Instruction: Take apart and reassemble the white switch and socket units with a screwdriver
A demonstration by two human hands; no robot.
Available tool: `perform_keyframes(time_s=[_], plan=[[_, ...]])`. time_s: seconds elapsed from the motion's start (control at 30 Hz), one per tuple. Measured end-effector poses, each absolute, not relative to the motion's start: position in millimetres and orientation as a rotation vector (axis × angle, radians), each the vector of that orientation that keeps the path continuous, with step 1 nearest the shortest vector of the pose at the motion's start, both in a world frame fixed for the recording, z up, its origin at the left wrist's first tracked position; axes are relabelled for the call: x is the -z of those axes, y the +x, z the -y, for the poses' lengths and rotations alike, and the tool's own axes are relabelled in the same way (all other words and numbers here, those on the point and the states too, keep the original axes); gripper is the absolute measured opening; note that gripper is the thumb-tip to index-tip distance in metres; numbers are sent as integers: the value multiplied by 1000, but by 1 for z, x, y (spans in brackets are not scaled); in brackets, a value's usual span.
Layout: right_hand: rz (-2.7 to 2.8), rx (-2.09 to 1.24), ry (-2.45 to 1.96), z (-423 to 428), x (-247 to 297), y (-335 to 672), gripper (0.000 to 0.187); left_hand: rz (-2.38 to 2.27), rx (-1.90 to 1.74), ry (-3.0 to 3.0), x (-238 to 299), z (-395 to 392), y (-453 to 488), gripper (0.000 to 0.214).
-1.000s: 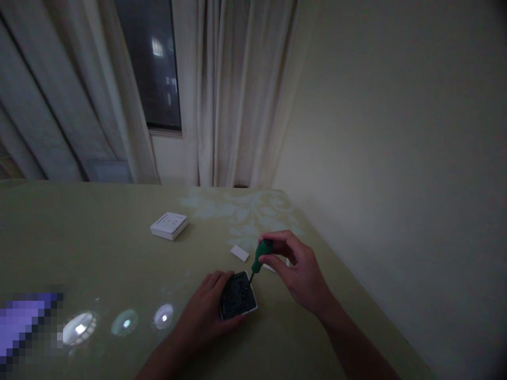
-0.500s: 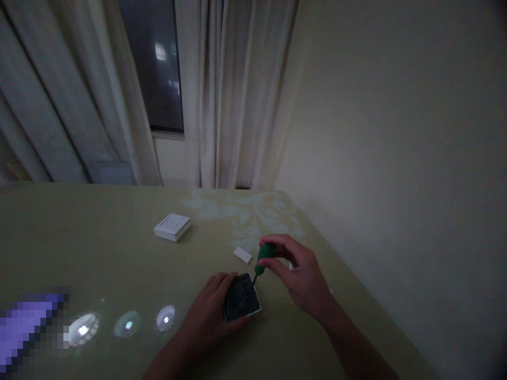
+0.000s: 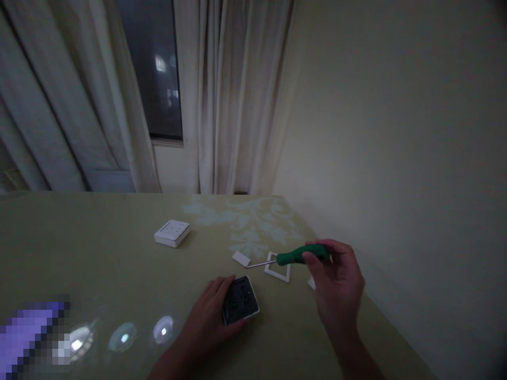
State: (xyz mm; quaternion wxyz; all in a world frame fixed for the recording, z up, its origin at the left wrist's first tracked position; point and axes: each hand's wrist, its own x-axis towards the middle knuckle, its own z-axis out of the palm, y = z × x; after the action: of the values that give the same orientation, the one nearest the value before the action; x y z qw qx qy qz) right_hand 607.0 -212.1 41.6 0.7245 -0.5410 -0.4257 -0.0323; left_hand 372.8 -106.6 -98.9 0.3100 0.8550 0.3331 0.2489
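My left hand [image 3: 212, 309] is closed around the left side of a square wall socket [image 3: 241, 300], its dark inner side facing up inside a white rim. In my right hand [image 3: 338, 274] is a screwdriver with a green handle [image 3: 295, 256], held between thumb and fingers. Its thin metal shaft points left, with the tip above the table and apart from the socket. Beneath the shaft lies a white square frame [image 3: 283, 277]. A small white rectangular plate [image 3: 241, 258] rests near the tip. Another white piece [image 3: 311, 283] is partly hidden by my right hand.
A white socket box [image 3: 172, 233] sits farther back on the glossy table [image 3: 119, 264]. A pixelated purple shape [image 3: 27, 330] covers the left front corner. The wall [image 3: 396, 158] runs along the right edge, with curtains [image 3: 237, 105] and a window behind the table.
My right hand has lifted the screwdriver out of the socket and moved right, turning it nearly level. The white frame now shows. My left hand keeps its hold on the socket.
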Motion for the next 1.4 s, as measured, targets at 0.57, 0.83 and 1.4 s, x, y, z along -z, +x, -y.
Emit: perform_keyframes(time_s=[0.57, 0.83, 1.4], plan=[[1430, 283, -1865, 292, 104, 624, 30, -795, -704, 2519, 89, 106, 351, 67], [1489, -173, -1961, 287, 83, 619, 14, -715, -749, 2531, 101, 103, 353, 37], [1336, -14, -2157, 268, 77, 727, 37, -786, -727, 2319, 97, 111, 360, 63]])
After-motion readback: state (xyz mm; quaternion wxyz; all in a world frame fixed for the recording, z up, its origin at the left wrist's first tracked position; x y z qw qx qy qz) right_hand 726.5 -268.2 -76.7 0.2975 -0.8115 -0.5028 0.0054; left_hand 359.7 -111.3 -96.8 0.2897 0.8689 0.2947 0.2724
